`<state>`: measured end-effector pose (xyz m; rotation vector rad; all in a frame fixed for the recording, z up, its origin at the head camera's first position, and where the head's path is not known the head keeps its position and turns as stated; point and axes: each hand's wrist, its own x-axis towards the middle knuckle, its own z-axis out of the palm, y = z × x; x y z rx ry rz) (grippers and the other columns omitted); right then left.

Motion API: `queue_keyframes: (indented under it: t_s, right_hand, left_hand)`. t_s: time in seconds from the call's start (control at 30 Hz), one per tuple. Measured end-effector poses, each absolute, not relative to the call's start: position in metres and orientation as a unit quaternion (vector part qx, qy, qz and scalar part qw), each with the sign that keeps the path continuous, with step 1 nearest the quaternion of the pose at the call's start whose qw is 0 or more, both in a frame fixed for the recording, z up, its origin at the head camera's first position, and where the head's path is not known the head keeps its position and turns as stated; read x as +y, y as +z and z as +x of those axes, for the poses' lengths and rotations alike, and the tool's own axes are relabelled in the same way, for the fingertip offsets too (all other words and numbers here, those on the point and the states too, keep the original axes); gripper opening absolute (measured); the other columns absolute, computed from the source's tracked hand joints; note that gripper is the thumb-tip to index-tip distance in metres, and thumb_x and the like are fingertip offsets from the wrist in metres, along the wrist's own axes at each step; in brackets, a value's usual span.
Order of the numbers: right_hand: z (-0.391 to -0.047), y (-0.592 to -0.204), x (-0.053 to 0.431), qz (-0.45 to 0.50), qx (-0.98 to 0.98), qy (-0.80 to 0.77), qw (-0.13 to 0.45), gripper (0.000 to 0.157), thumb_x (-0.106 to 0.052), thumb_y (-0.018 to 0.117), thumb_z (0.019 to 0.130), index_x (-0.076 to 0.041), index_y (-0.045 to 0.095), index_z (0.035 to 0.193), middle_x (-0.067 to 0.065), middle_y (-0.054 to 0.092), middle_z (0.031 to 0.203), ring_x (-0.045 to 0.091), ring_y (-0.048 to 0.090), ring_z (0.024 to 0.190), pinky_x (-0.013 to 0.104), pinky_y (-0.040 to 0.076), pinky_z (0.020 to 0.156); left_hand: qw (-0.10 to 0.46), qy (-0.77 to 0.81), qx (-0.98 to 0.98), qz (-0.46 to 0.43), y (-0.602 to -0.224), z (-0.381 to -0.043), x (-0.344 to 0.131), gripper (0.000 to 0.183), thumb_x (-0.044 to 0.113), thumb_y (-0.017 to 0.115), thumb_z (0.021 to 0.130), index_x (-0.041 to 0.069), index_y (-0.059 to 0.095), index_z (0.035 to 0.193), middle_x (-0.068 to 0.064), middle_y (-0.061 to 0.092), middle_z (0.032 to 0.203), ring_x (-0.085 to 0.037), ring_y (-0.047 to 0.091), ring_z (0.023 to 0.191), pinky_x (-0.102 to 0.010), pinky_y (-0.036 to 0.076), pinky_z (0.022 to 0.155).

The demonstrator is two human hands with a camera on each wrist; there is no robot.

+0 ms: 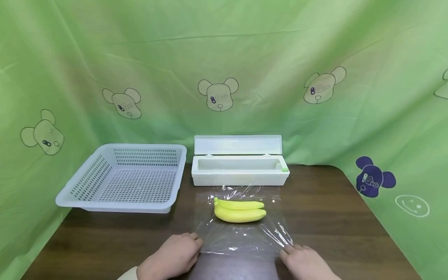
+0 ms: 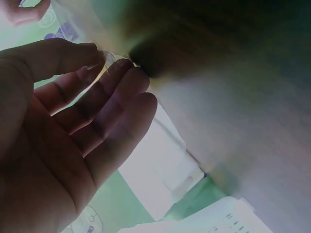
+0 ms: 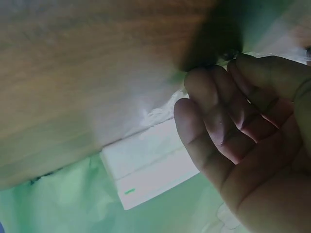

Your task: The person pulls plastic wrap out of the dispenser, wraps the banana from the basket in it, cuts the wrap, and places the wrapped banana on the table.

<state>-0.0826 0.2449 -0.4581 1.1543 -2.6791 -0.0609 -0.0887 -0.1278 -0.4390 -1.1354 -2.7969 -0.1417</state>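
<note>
A sheet of clear cling film [image 1: 241, 237] stretches over the table from a white cling film box [image 1: 241, 179] towards me. Two joined yellow bananas [image 1: 239, 215] appear to lie on the middle of the sheet. My left hand [image 1: 175, 254] pinches the near left corner of the film; in the left wrist view, a crumpled bit of film [image 2: 109, 57] shows between thumb and fingertips. At the near right corner, my right hand [image 1: 306, 262] pinches the film between thumb and fingers, and creases run from there towards the bananas.
The box's lid [image 1: 238, 144] stands raised at the back, with a small green piece [image 1: 285, 169] at its right end. To the left sits a pale plastic basket [image 1: 176, 186] with slotted walls. A green printed curtain [image 1: 266, 50] surrounds the brown table [image 1: 336, 217].
</note>
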Motion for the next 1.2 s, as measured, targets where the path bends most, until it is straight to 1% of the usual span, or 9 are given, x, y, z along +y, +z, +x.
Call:
queue_keyframes:
  t_s: [0.2, 0.37, 0.53, 0.63, 0.77, 0.9, 1.0, 1.1, 1.2]
  right_hand:
    - [-0.084, -0.456, 0.253, 0.39, -0.909, 0.007, 0.148, 0.034, -0.005, 0.079, 0.059, -0.015, 0.05, 0.074, -0.004, 0.047, 0.069, 0.018, 0.05, 0.054, 0.033, 0.044, 0.048]
    - [-0.086, -0.449, 0.257, 0.384, -0.906, 0.063, 0.166, 0.036, -0.005, 0.078, 0.063, -0.017, 0.047, 0.077, -0.012, 0.039, 0.069, 0.006, 0.038, 0.053, 0.027, 0.036, 0.045]
    - [-0.08, -0.448, 0.245, 0.359, -0.92, 0.094, 0.123, 0.029, -0.023, 0.081, 0.081, -0.018, 0.053, 0.089, -0.015, 0.041, 0.076, 0.003, 0.04, 0.058, 0.027, 0.039, 0.047]
    - [-0.076, -0.45, 0.228, 0.345, -0.929, 0.067, 0.112, 0.038, -0.041, 0.079, 0.084, -0.015, 0.057, 0.1, -0.01, 0.044, 0.081, 0.008, 0.044, 0.059, 0.03, 0.041, 0.047]
    - [-0.077, -0.447, 0.197, 0.336, -0.926, 0.029, 0.17, 0.058, -0.05, 0.079, 0.08, -0.009, 0.061, 0.116, 0.001, 0.053, 0.087, 0.019, 0.054, 0.065, 0.034, 0.047, 0.049]
    - [-0.082, -0.446, 0.166, 0.339, -0.913, 0.015, 0.226, 0.068, -0.055, 0.081, 0.076, -0.005, 0.061, 0.117, 0.008, 0.056, 0.088, 0.026, 0.058, 0.066, 0.036, 0.047, 0.047]
    - [-0.087, -0.449, 0.15, 0.339, -0.901, 0.004, 0.27, 0.05, -0.041, 0.08, 0.078, -0.003, 0.06, 0.103, 0.007, 0.051, 0.079, 0.026, 0.054, 0.058, 0.034, 0.041, 0.041]
    - [-0.092, -0.453, 0.143, 0.326, -0.889, -0.01, 0.322, 0.014, -0.013, 0.064, 0.081, -0.003, 0.056, 0.085, 0.008, 0.046, 0.071, 0.026, 0.05, 0.053, 0.033, 0.036, 0.037]
    - [-0.093, -0.454, 0.146, 0.311, -0.884, -0.016, 0.35, 0.004, -0.004, 0.047, 0.078, -0.004, 0.05, 0.075, 0.009, 0.042, 0.066, 0.026, 0.048, 0.05, 0.034, 0.034, 0.036]
  left_hand:
    - [0.059, -0.073, -0.924, -0.371, -0.437, -0.087, -0.128, 0.019, 0.012, 0.071, 0.086, 0.019, 0.056, 0.076, 0.01, 0.047, 0.07, -0.011, 0.054, 0.063, -0.027, 0.042, 0.048]
    - [0.048, -0.098, -0.927, -0.358, -0.434, -0.089, -0.127, 0.022, 0.013, 0.07, 0.088, 0.02, 0.054, 0.075, 0.011, 0.047, 0.07, -0.009, 0.053, 0.061, -0.028, 0.043, 0.049]
    - [0.046, -0.115, -0.926, -0.356, -0.433, -0.089, -0.126, 0.021, 0.013, 0.069, 0.089, 0.02, 0.054, 0.076, 0.013, 0.046, 0.07, -0.008, 0.049, 0.06, -0.028, 0.044, 0.05]
    - [0.051, -0.123, -0.923, -0.36, -0.432, -0.089, -0.125, 0.022, 0.013, 0.069, 0.09, 0.02, 0.053, 0.077, 0.013, 0.046, 0.07, -0.008, 0.05, 0.06, -0.029, 0.044, 0.05]
    - [0.053, -0.139, -0.922, -0.358, -0.428, -0.089, -0.124, 0.022, 0.013, 0.068, 0.091, 0.02, 0.052, 0.077, 0.013, 0.046, 0.071, -0.007, 0.049, 0.06, -0.03, 0.045, 0.051]
    - [0.038, -0.166, -0.924, -0.342, -0.422, -0.09, -0.126, 0.023, 0.013, 0.066, 0.093, 0.022, 0.051, 0.078, 0.015, 0.043, 0.07, -0.004, 0.044, 0.059, -0.028, 0.043, 0.051]
    - [0.033, -0.184, -0.926, -0.327, -0.419, -0.091, -0.129, 0.026, 0.012, 0.065, 0.094, 0.022, 0.049, 0.077, 0.016, 0.041, 0.069, -0.003, 0.041, 0.057, -0.026, 0.041, 0.05]
    - [0.039, -0.189, -0.928, -0.32, -0.418, -0.091, -0.13, 0.026, 0.012, 0.064, 0.095, 0.022, 0.05, 0.076, 0.016, 0.041, 0.069, -0.004, 0.04, 0.057, -0.025, 0.041, 0.05]
    - [0.043, -0.187, -0.927, -0.321, -0.418, -0.091, -0.13, 0.025, 0.013, 0.064, 0.095, 0.023, 0.05, 0.076, 0.016, 0.041, 0.069, -0.003, 0.041, 0.057, -0.025, 0.04, 0.05]
